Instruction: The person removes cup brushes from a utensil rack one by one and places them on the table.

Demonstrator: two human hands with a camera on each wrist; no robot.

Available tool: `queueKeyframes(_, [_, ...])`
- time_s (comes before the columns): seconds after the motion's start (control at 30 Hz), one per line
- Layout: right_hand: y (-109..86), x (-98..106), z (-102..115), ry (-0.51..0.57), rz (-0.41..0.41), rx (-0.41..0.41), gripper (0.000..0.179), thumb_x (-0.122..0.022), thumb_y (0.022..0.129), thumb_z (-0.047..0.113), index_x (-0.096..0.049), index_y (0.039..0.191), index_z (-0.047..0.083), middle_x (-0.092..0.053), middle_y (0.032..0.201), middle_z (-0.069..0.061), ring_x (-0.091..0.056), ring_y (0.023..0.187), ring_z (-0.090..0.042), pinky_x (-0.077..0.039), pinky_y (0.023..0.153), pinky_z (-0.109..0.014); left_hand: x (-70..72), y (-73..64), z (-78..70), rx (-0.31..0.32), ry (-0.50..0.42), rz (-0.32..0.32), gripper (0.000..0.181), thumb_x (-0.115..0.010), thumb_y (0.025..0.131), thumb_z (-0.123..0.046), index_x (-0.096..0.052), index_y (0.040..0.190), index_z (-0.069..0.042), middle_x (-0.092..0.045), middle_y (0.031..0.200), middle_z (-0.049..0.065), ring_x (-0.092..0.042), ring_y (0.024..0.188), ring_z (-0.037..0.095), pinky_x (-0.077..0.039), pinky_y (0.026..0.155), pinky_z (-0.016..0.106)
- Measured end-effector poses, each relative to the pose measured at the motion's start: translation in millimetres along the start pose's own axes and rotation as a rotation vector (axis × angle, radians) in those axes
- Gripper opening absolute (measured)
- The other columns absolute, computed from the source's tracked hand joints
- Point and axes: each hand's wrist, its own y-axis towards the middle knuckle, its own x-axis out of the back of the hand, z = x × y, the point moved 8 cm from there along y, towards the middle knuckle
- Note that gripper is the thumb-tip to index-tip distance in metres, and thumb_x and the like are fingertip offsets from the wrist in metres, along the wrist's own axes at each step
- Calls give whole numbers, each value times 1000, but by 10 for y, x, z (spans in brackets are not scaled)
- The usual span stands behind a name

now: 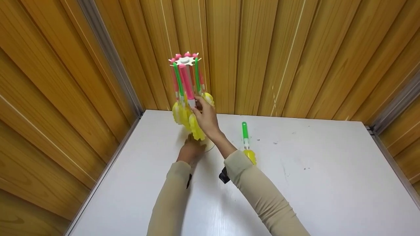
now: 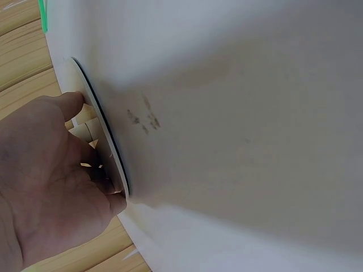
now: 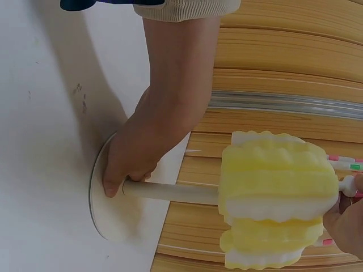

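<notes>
A white stand (image 1: 184,61) with a star-shaped top carries several sponge brushes with pink or green handles and yellow-and-white heads. My right hand (image 1: 206,118) pinches one pink-handled brush (image 1: 187,83) at its white neck, its handle top up by the rack's rim. Lower down, my left hand (image 1: 192,150) holds the foot of the stand, fingers about the pole (image 3: 181,193) and thumb on the round base (image 3: 116,224). That base's edge shows against the tabletop in the left wrist view. A green-handled sponge brush (image 1: 245,131) lies to the right, its head partly behind my right sleeve.
The white table (image 1: 328,183) reaches the wood-patterned back wall (image 1: 256,59). Metal trim (image 1: 111,52) runs down the left corner. Small dark marks (image 1: 306,168) dot the tabletop. A black device (image 1: 224,176) sits at my right wrist.
</notes>
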Motion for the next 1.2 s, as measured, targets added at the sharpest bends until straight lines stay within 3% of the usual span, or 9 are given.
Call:
queueKeyframes(0.13, [-25,-2,25,11,14,0,39,-66,98,4,-60,136,2,-70,117,-14,-69,106,-22,-56,91,-31,-9,-13,40,24,9,11,72,-55,103,-46,-28,161,-11,-26,165,13,-33,148,34,-33,118,49])
queueKeyframes(0.23, [-51,-1,48,9,27,-8,40,-67,97,4,-60,137,2,-71,116,-15,-69,104,-24,-57,89,-31,-16,-37,87,76,-40,10,79,-56,102,-49,-23,162,-11,-26,166,14,-34,147,35,-33,117,50])
queueKeyframes(0.4, [-69,20,74,0,37,-21,42,-67,97,3,-59,139,3,-71,113,-15,-69,102,-24,-57,88,-32,2,-74,99,113,-135,-20,74,-60,100,-49,-27,159,-19,-46,152,12,-48,138,35,-37,114,53])
queueKeyframes(0.87, [-85,129,88,-4,60,-23,42,-66,98,4,-59,140,4,-73,109,-12,-69,97,-21,-58,86,-32,24,-26,-75,-53,73,-32,57,-49,106,-46,-33,154,-18,-43,149,5,-44,137,26,-36,115,51])
queueKeyframes(1.03, [-106,138,106,10,69,-24,41,-67,98,4,-61,138,4,-74,109,-13,-69,98,-22,-57,88,-34,41,-32,-77,-72,73,-52,53,-42,108,-49,-38,150,-18,-45,145,5,-47,133,26,-39,114,51])
queueKeyframes(1.2, [-118,127,134,38,95,-54,40,-67,97,4,-62,137,4,-73,113,-13,-69,101,-22,-57,88,-33,73,-62,-52,-66,18,-56,56,-44,107,-46,-40,154,-16,-40,157,11,-44,140,31,-39,113,52])
